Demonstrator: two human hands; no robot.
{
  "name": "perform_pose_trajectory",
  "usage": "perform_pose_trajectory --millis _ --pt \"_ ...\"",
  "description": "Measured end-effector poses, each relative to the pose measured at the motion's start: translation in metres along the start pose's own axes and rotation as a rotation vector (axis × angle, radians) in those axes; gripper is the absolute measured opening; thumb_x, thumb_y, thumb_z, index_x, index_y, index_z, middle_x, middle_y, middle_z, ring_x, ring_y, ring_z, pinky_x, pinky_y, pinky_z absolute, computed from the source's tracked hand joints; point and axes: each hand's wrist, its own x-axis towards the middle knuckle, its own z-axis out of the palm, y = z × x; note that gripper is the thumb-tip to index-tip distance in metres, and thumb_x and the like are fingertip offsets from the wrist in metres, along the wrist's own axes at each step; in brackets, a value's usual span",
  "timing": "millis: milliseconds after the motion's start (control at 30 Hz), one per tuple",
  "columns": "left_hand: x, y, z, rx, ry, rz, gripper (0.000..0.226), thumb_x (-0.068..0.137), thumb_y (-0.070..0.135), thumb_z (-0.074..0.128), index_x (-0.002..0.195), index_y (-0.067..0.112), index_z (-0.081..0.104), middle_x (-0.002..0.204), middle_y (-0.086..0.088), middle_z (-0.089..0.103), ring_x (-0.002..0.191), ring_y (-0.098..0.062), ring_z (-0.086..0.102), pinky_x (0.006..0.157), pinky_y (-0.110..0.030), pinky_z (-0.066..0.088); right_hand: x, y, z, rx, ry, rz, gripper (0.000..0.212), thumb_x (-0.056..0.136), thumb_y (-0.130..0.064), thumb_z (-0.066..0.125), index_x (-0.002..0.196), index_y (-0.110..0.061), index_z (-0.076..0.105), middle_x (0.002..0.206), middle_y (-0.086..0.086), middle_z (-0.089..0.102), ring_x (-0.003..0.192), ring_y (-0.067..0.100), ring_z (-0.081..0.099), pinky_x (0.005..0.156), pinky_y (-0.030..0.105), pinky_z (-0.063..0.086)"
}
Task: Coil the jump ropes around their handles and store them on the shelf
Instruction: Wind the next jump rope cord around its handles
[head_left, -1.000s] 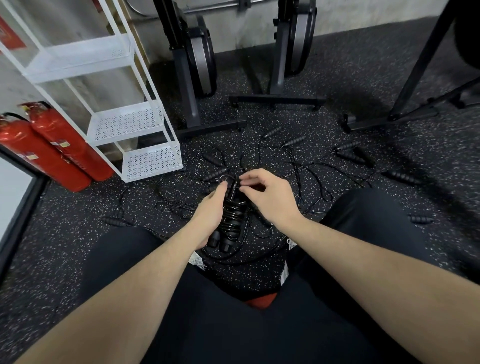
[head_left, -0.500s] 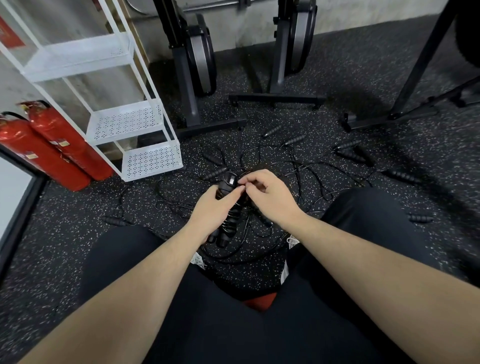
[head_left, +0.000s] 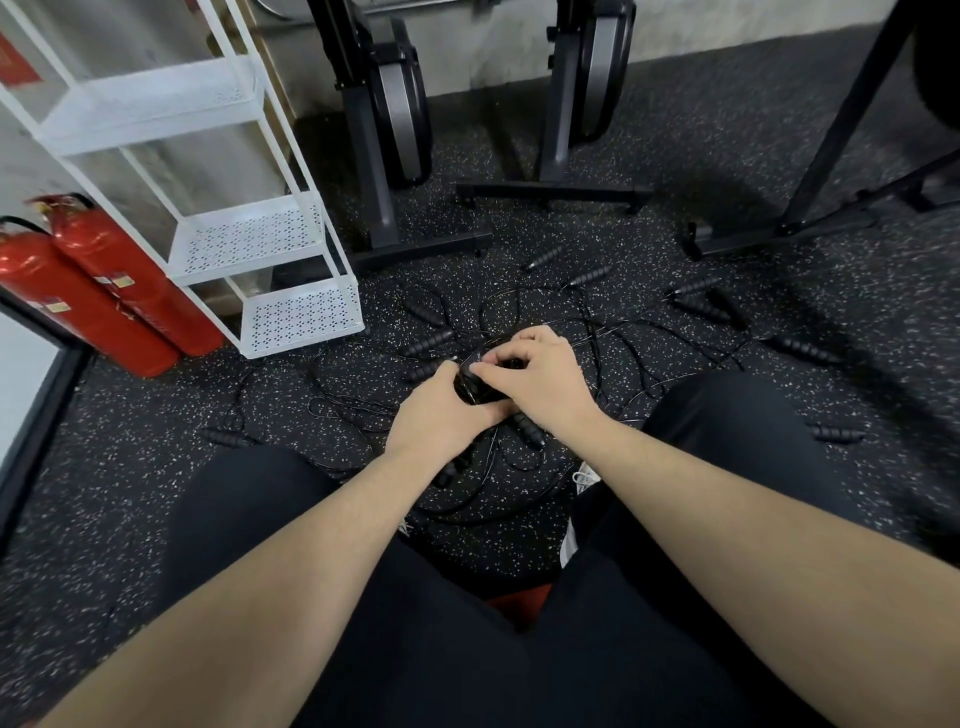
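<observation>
one coiled rope bundle sits between both hands above the floor: left hand grips its handles, right hand pinches cord at the top. light, springy cord, likely to uncoil, so hold the stiff handles. about a dozen loose handles lie tangled; three-tier shelf stands bare.

A second ago our right hand was pinching the cord at the top of the coiled jump rope, and the wrapped handles stood out long below our left hand. Now our hands have closed together over the bundle. Our right fingers have curled down across its top, our left grip has shifted up around its side, and only a short dark stretch of the coil shows between them.
</observation>
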Motion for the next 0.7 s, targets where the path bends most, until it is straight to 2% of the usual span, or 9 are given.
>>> perform_pose_trajectory --millis 100,167,267,333,400,500,533,633,700 --pt "0.004 -0.003 0.000 -0.046 -0.053 -0.030 0.057 0.074 0.069 0.072 0.109 0.028 0.054 0.097 0.011 0.067 0.085 -0.009 0.065 0.070 -0.034 0.052 0.002 0.000 0.000 0.038 -0.030 -0.028 0.009 0.088 -0.031 0.077 0.080 -0.033 0.073 0.104 -0.013 0.054 0.117 0.015 0.047 0.097 0.022 0.032" --pt "0.006 -0.004 -0.002 -0.155 -0.098 -0.078 0.044 0.080 0.064 0.073 0.103 0.030 0.057 0.099 0.010 0.068 0.088 -0.009 0.065 0.080 -0.035 0.055 -0.001 -0.001 -0.001 0.109 -0.072 -0.037 0.007 0.092 -0.027 0.074 0.085 -0.029 0.073 0.107 -0.011 0.057 0.109 0.010 0.053 0.096 0.021 0.038" --pt "0.007 -0.007 -0.004 -0.306 -0.160 -0.132 0.028 0.086 0.056 0.074 0.091 0.034 0.057 0.093 0.010 0.067 0.085 -0.008 0.064 0.074 -0.029 0.053 -0.005 0.000 -0.001 0.175 -0.143 -0.042 0.010 0.095 -0.023 0.070 0.086 -0.029 0.070 0.108 -0.011 0.062 0.098 0.002 0.057 0.091 0.016 0.041" --pt "0.008 -0.012 -0.003 -0.401 -0.214 -0.192 0.034 0.085 0.058 0.075 0.101 0.030 0.064 0.096 0.004 0.073 0.086 -0.015 0.071 0.074 -0.032 0.059 -0.006 0.001 0.001 0.208 -0.163 -0.061 0.012 0.095 -0.021 0.069 0.086 -0.029 0.068 0.102 -0.010 0.067 0.093 0.003 0.059 0.089 0.020 0.044" --pt "0.009 -0.016 -0.004 -0.511 -0.281 -0.288 0.047 0.083 0.059 0.076 0.113 0.023 0.068 0.099 -0.005 0.077 0.086 -0.025 0.075 0.078 -0.040 0.063 -0.006 0.001 0.001 0.258 -0.183 -0.067 0.006 0.096 -0.016 0.069 0.091 -0.019 0.070 0.098 -0.001 0.073 0.087 0.003 0.063 0.086 0.023 0.050" --pt "0.014 -0.023 -0.004 -0.520 -0.279 -0.293 0.052 0.078 0.063 0.078 0.112 0.024 0.070 0.099 -0.005 0.078 0.086 -0.025 0.076 0.080 -0.041 0.063 -0.007 0.000 0.000 0.379 -0.197 0.003 0.006 0.097 -0.012 0.067 0.096 -0.008 0.071 0.097 0.003 0.075 0.071 -0.006 0.063 0.069 0.013 0.048" --pt "0.016 -0.025 -0.004 -0.480 -0.242 -0.250 0.052 0.075 0.066 0.079 0.110 0.027 0.070 0.101 -0.001 0.078 0.089 -0.022 0.075 0.084 -0.040 0.062 -0.006 0.000 0.001 0.434 -0.186 0.052 0.006 0.097 -0.013 0.067 0.097 -0.009 0.072 0.097 0.003 0.076 0.073 -0.006 0.064 0.071 0.014 0.048" --pt "0.017 -0.022 -0.007 -0.416 -0.202 -0.179 0.044 0.078 0.065 0.077 0.106 0.032 0.069 0.103 0.006 0.076 0.097 -0.016 0.072 0.094 -0.039 0.058 -0.002 -0.002 0.000 0.617 -0.156 0.208 0.007 0.096 -0.017 0.068 0.098 -0.015 0.075 0.102 0.003 0.078 0.094 0.008 0.070 0.087 0.029 0.056" --pt "0.014 -0.015 -0.011 -0.381 -0.210 -0.151 0.037 0.082 0.065 0.073 0.103 0.034 0.068 0.103 0.010 0.074 0.099 -0.014 0.069 0.094 -0.036 0.055 0.000 -0.004 -0.002 0.667 -0.149 0.272 0.010 0.096 -0.020 0.068 0.104 -0.018 0.075 0.109 0.002 0.077 0.097 0.012 0.069 0.090 0.034 0.056"
